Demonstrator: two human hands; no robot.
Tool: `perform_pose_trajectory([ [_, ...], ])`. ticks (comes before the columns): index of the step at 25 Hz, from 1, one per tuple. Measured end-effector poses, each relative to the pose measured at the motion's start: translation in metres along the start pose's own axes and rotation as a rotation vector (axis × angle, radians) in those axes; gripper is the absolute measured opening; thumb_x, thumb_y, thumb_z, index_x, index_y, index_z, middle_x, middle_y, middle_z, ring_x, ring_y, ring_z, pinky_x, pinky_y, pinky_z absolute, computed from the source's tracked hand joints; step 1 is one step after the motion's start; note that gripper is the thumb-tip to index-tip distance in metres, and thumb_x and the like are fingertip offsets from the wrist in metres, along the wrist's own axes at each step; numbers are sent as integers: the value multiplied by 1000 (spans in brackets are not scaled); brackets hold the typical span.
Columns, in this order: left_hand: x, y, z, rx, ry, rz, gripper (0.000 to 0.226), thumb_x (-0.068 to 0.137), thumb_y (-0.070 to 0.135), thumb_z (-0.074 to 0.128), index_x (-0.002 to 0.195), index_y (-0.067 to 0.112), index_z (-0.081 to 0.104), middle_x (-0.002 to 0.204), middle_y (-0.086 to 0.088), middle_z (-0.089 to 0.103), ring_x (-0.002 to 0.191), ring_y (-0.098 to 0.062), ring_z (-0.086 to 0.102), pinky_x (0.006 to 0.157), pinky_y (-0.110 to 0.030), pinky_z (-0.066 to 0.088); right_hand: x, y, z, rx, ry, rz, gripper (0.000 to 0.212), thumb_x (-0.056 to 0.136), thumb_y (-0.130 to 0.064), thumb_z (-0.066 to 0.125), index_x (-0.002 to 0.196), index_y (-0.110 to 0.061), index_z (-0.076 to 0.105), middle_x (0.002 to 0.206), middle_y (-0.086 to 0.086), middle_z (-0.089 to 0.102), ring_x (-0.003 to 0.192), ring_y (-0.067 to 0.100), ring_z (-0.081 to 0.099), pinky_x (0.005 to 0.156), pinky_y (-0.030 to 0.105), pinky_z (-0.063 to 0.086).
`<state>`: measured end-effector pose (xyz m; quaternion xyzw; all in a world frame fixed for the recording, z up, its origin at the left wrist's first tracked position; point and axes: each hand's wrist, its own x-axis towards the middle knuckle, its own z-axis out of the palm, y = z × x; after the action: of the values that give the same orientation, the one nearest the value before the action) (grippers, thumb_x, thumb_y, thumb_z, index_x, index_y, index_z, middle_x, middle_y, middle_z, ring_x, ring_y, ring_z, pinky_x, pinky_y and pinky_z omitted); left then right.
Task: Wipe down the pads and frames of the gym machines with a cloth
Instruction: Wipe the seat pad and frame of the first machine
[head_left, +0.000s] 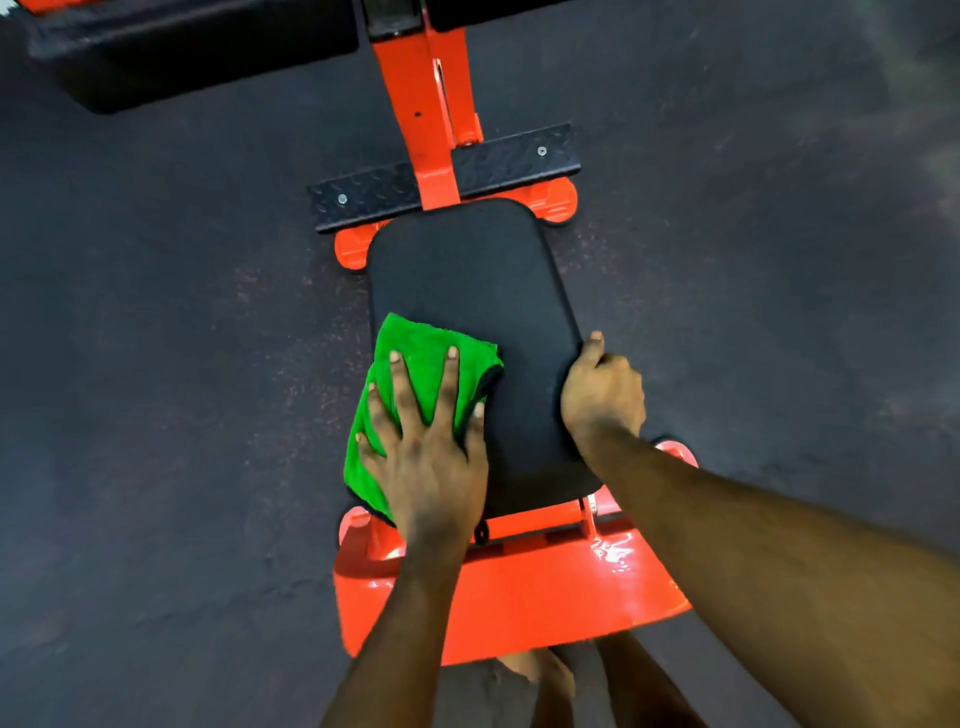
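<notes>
A black seat pad (483, 291) sits on an orange machine frame (519, 587). A green cloth (415, 353) lies over the pad's near left edge. My left hand (431, 457) presses flat on the cloth with fingers spread and straight. My right hand (602, 389) grips the pad's right edge, thumb on top and fingers curled round the side.
A black checker-plate crossbar (493, 166) with two bolts crosses the orange upright (415, 93) beyond the pad. A larger black pad (182, 57) lies at the top left. Dark rubber floor (156, 364) surrounds the machine. A bare foot (524, 665) stands just below the orange base.
</notes>
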<state>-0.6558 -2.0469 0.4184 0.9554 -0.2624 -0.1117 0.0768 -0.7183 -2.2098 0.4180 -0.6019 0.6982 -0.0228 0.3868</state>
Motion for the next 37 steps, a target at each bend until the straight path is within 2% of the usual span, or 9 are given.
perform_pose_trajectory([
  [7,123,30,-5,-12,71,-103,56,96,62,37,150,58,21,167,-9,8,131,-41,38,93,-59,40,0,-1,2,-22,16,10,64,106,-48,26,113,1,67,121,28,64,114,46,57,96,48,43],
  [11,176,30,-22,-163,-3,-137,56,98,64,33,152,55,19,165,-8,14,130,-41,41,99,-58,39,-2,-3,2,-17,16,13,64,106,-48,26,119,1,65,127,26,62,119,44,55,99,47,41],
  [14,150,9,-25,-325,6,-155,62,97,68,33,154,52,16,153,-13,35,123,-45,50,101,-53,42,-3,-2,1,-14,25,7,64,105,-48,26,123,0,64,130,25,61,121,42,55,100,46,41],
  [17,83,-24,-17,-448,-24,-293,68,96,69,38,156,47,16,133,-20,57,119,-46,55,101,-48,42,-6,-3,0,-24,11,-6,64,105,-48,25,124,-1,64,130,24,62,121,41,55,101,46,41],
  [22,-26,-52,6,-907,-62,-654,61,97,64,45,150,35,39,136,-13,59,129,-34,53,102,-38,39,-11,-3,-3,-20,8,-26,63,107,-46,23,126,0,62,131,24,61,122,42,55,102,46,40],
  [25,-30,-57,13,-1110,-47,-706,57,98,58,51,145,25,50,133,-3,61,128,-23,54,106,-34,40,-11,-3,-2,-30,18,-35,63,107,-45,23,125,2,62,131,25,61,122,42,55,101,46,40],
  [29,50,-66,14,-1035,-94,-670,63,95,59,49,140,16,56,135,-12,61,127,-29,56,111,-46,41,-8,-1,0,-35,30,-43,63,107,-45,23,124,1,62,130,25,61,121,42,55,101,46,40],
  [32,106,-55,-1,-960,-81,-528,56,101,50,46,147,18,50,143,-14,55,133,-31,50,113,-43,38,-8,-2,1,-39,37,-39,63,107,-45,23,126,1,62,131,25,61,123,42,54,102,46,40],
  [37,30,-31,-9,-623,-4,-463,62,102,54,42,158,33,24,147,-14,48,129,-39,49,105,-44,38,-8,-2,2,-37,27,-53,62,107,-44,23,126,1,61,130,24,61,123,42,54,101,46,40],
])
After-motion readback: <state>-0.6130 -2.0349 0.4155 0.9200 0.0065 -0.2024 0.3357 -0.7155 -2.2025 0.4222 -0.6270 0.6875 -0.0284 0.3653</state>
